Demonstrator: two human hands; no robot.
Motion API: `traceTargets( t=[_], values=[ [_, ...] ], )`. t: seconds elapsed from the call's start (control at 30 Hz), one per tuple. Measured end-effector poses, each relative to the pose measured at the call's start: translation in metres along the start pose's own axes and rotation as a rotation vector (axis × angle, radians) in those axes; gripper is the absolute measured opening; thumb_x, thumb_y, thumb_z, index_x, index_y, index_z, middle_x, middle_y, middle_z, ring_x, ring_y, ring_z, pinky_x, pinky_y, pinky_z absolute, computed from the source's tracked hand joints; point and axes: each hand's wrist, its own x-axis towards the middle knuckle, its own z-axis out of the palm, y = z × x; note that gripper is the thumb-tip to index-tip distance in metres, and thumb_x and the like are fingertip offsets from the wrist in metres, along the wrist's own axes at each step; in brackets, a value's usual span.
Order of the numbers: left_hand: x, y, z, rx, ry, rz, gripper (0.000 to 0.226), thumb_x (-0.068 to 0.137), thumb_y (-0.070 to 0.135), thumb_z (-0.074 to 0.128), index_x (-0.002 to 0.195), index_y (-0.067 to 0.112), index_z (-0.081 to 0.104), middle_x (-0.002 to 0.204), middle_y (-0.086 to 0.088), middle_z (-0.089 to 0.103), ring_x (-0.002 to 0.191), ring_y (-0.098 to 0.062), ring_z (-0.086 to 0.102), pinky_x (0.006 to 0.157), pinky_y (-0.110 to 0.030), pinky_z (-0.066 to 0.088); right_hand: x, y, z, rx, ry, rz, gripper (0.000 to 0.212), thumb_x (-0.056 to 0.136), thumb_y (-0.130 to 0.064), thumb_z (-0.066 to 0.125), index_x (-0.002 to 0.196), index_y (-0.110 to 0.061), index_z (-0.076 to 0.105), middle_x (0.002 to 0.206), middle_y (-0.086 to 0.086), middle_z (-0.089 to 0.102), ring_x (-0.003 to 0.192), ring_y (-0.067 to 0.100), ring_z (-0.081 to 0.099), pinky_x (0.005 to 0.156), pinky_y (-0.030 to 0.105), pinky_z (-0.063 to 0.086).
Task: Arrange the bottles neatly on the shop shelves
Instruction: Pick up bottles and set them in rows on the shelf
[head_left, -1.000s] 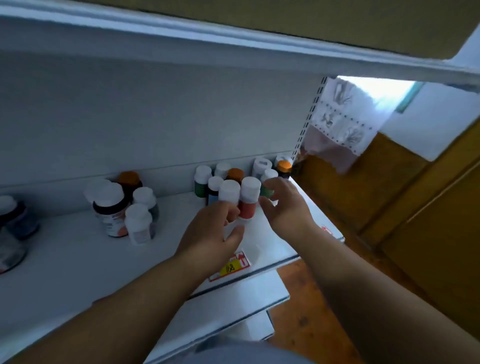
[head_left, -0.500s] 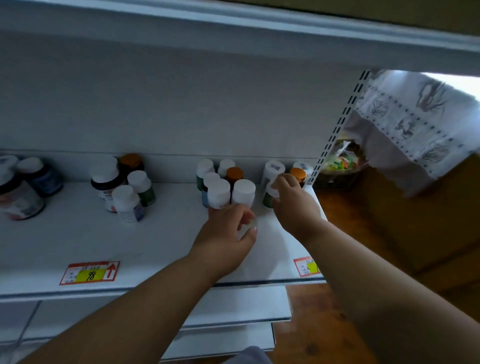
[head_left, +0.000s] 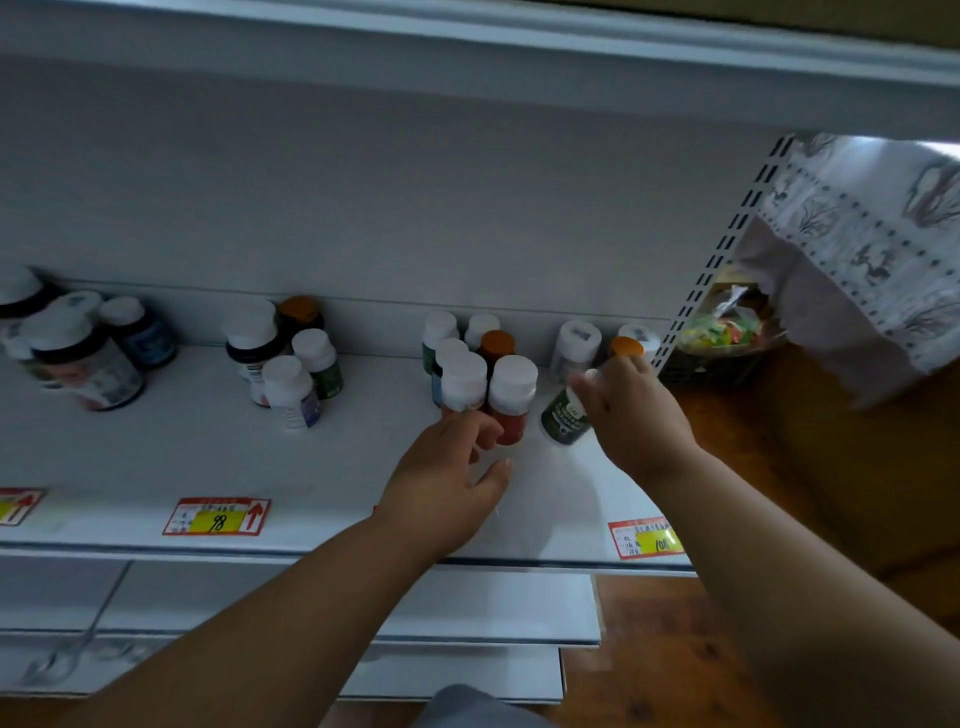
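On the white shelf (head_left: 156, 452) stand several small bottles in clusters. My right hand (head_left: 631, 415) grips a green-labelled bottle (head_left: 563, 418) by its cap, and the bottle leans to the left. My left hand (head_left: 449, 483) sits just in front of a white-capped bottle (head_left: 463, 382) and a red-labelled bottle (head_left: 511, 397); its fingertips touch the base of the white-capped one with the thumb spread apart. Behind these stand several more bottles, one with an orange cap (head_left: 497, 345). A white bottle (head_left: 575, 345) and an orange-capped bottle (head_left: 626, 347) stand at the back right.
More bottle clusters stand at the shelf's middle left (head_left: 283, 358) and far left (head_left: 78, 348). Price tags (head_left: 217, 516) line the front edge. A slotted upright (head_left: 727, 249) ends the shelf on the right, with a basket of wrapped items (head_left: 719, 332) and a patterned cloth (head_left: 872, 249) beyond. Lower shelves jut out below.
My right hand has tipped the green-labelled bottle leftward away from the back-right bottles. My left hand stays at the front pair. The camera has swung left, showing more of the shelf.
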Motion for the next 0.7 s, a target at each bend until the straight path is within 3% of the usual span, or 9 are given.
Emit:
traceTargets(
  t=[0.1, 0.17, 0.33, 0.4, 0.47, 0.53, 0.6, 0.7],
  values=[
    [-0.004, 0.000, -0.006, -0.029, -0.008, 0.003, 0.042, 0.083, 0.052, 0.063, 0.118, 0.034, 0.049, 0.107, 0.016, 0.052, 0.093, -0.002, 0.051, 0.083, -0.027, 0.047, -0.018, -0.017, -0.007, 0.480, 0.035, 0.221, 0.052, 0.086, -0.065, 0.039, 0.090, -0.016, 0.056, 0.084, 0.005, 0.063, 0.074, 0.022, 0.064, 0.063, 0.044, 0.058],
    [-0.010, 0.000, -0.011, -0.055, -0.065, 0.018, 0.051, 0.080, 0.058, 0.063, 0.122, 0.035, 0.046, 0.107, 0.018, 0.050, 0.094, 0.001, 0.049, 0.081, -0.027, 0.050, -0.029, -0.039, -0.012, 0.655, 0.022, 0.294, 0.047, 0.088, -0.059, 0.048, 0.086, -0.013, 0.057, 0.080, 0.008, 0.064, 0.071, 0.026, 0.067, 0.054, 0.039, 0.058],
    [-0.019, -0.008, -0.033, -0.049, -0.085, 0.110, 0.047, 0.082, 0.059, 0.063, 0.122, 0.036, 0.052, 0.104, 0.016, 0.057, 0.088, 0.000, 0.053, 0.073, -0.022, 0.049, -0.050, -0.093, -0.012, 0.724, -0.066, 0.220, 0.043, 0.084, -0.060, 0.052, 0.084, -0.017, 0.056, 0.076, 0.002, 0.065, 0.070, 0.018, 0.066, 0.058, 0.033, 0.056],
    [-0.022, -0.021, -0.045, -0.024, -0.043, 0.110, 0.046, 0.081, 0.058, 0.065, 0.118, 0.034, 0.053, 0.099, 0.015, 0.057, 0.084, 0.000, 0.053, 0.067, -0.017, 0.043, -0.057, -0.106, -0.003, 0.766, -0.079, 0.194, 0.036, 0.081, -0.058, 0.056, 0.090, -0.024, 0.055, 0.086, -0.001, 0.066, 0.080, 0.017, 0.067, 0.067, 0.036, 0.059],
    [-0.025, -0.039, -0.056, 0.010, -0.001, 0.110, 0.046, 0.078, 0.058, 0.068, 0.113, 0.031, 0.054, 0.092, 0.017, 0.054, 0.081, -0.002, 0.052, 0.064, -0.013, 0.037, -0.064, -0.118, 0.009, 0.749, -0.091, 0.146, 0.025, 0.082, -0.049, 0.063, 0.099, -0.031, 0.055, 0.095, -0.004, 0.066, 0.086, 0.012, 0.065, 0.071, 0.029, 0.057],
    [-0.029, -0.063, -0.064, 0.083, 0.007, 0.133, 0.053, 0.075, 0.061, 0.068, 0.114, 0.027, 0.055, 0.097, 0.013, 0.055, 0.088, -0.006, 0.052, 0.069, -0.015, 0.039, -0.069, -0.132, 0.023, 0.667, -0.107, 0.099, 0.021, 0.085, -0.037, 0.067, 0.102, -0.033, 0.056, 0.095, -0.006, 0.063, 0.084, 0.009, 0.061, 0.065, 0.017, 0.049],
    [-0.032, -0.090, -0.068, 0.212, -0.029, 0.125, 0.070, 0.074, 0.068, 0.065, 0.126, 0.023, 0.053, 0.116, 0.003, 0.058, 0.105, -0.015, 0.053, 0.084, -0.026, 0.044, -0.071, -0.147, 0.038, 0.579, -0.130, 0.059, 0.022, 0.085, -0.033, 0.067, 0.102, -0.035, 0.054, 0.098, -0.007, 0.061, 0.087, 0.007, 0.059, 0.066, 0.013, 0.044],
    [-0.029, -0.121, -0.072, 0.354, -0.137, 0.112, 0.096, 0.073, 0.075, 0.057, 0.144, 0.013, 0.038, 0.143, -0.007, 0.045, 0.128, -0.025, 0.043, 0.106, -0.034, 0.034, -0.072, -0.162, 0.061, 0.501, -0.144, 0.021, 0.028, 0.085, -0.030, 0.069, 0.108, -0.035, 0.052, 0.099, -0.013, 0.058, 0.088, 0.005, 0.056, 0.068, 0.010, 0.042]
  ],
)
